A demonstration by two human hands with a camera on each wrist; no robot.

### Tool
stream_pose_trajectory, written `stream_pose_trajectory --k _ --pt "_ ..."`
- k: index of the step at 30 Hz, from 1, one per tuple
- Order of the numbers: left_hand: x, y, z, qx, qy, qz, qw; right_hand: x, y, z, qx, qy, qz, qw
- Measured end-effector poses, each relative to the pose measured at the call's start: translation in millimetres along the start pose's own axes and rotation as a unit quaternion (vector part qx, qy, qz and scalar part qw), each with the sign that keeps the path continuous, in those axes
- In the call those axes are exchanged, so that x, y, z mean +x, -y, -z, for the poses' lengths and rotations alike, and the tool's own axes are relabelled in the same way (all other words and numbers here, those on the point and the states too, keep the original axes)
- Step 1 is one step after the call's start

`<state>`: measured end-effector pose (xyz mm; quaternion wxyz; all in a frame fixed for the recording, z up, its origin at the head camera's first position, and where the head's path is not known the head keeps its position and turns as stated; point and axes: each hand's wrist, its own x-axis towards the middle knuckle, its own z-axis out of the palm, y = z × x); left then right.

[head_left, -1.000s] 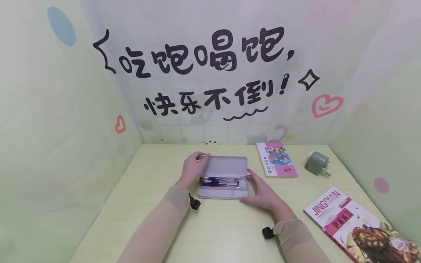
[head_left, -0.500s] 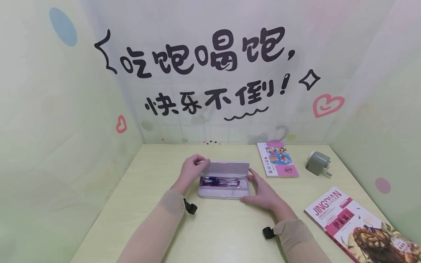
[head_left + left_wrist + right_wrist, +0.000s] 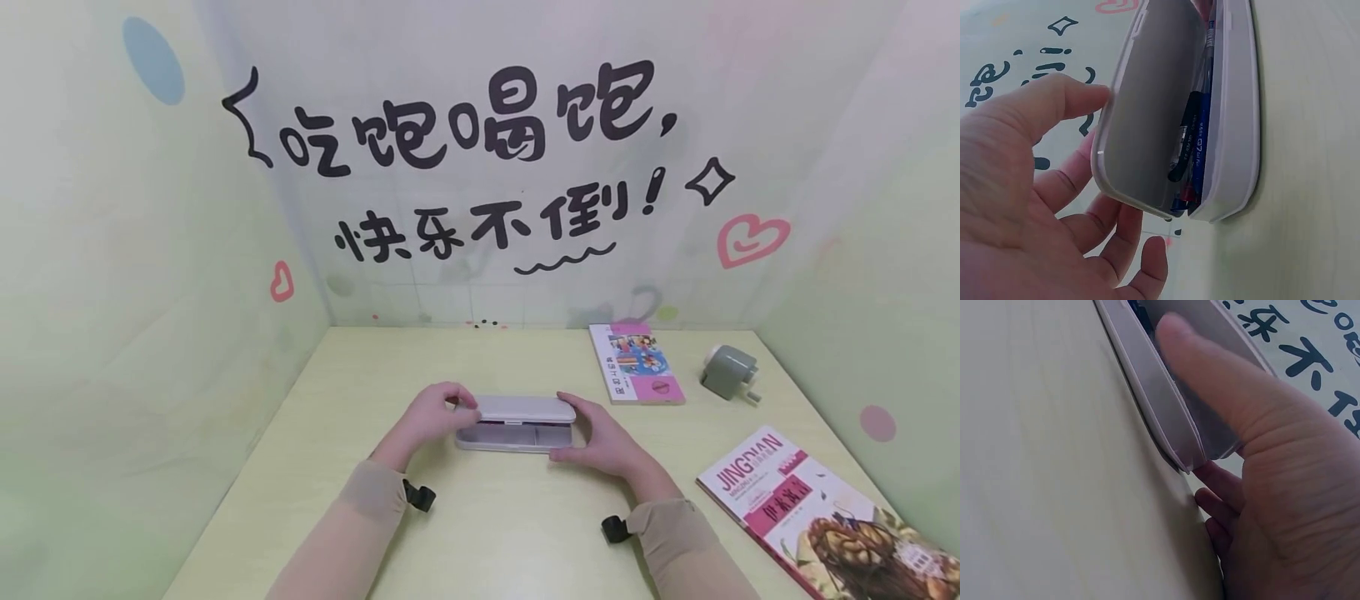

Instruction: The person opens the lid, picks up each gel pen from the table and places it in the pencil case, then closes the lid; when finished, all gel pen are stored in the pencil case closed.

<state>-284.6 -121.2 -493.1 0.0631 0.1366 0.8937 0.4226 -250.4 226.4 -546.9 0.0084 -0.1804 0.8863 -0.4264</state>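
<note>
A pale grey pencil case lies on the table with its hinged lid tilted partway over the base. My left hand pinches the lid's left end, thumb on the rim and fingers behind. Around the right end of the case curls my right hand, its thumb at the front and its fingers behind. Several pens lie inside the case along the hinge side in the left wrist view; the lid mostly hides them from the head view.
Behind the case to the right lies a small pink-and-white book. A grey-green pencil sharpener with a crank stands beside it. At the front right a larger magazine-like book reaches toward the table edge. Printed cloth walls enclose the table.
The lid has swung from wide open down toward the base, with my left hand moving forward and down along with it. My right hand has stayed at the case's right end.
</note>
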Motion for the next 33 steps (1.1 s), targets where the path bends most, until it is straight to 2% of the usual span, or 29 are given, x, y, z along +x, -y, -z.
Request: stream_pose_trajectory --k 5,15,20,25,28,33 --pt "-7.5 0.3 -3.8 0.039 0.013 -0.022 0.9989 -1 0 1.8 -0.002 -0.005 0.024 1.0" --pt "-16.4 -5.5 -10.2 0.098 0.036 -0.016 0.9944 -3 -2 -1.3 -0.008 -0.002 0.008 1.0" --pt "-17.3 -3.9 -13.1 0.108 0.035 -0.014 0.9934 -4 0 -1.6 -0.01 -0.002 0.01 1.0" --pt "-13.7 3.0 -15.4 0.092 0.031 -0.012 0.9952 -1 3 1.5 -0.011 0.007 -0.004 1.0" --pt "-12.2 6.0 -16.6 0.081 0.034 -0.017 0.996 0 3 3.6 -0.01 0.011 -0.013 1.0" --pt "-10.0 6.7 -19.1 0.101 0.046 -0.034 0.9932 1 0 7.8 -0.014 0.018 -0.026 0.999"
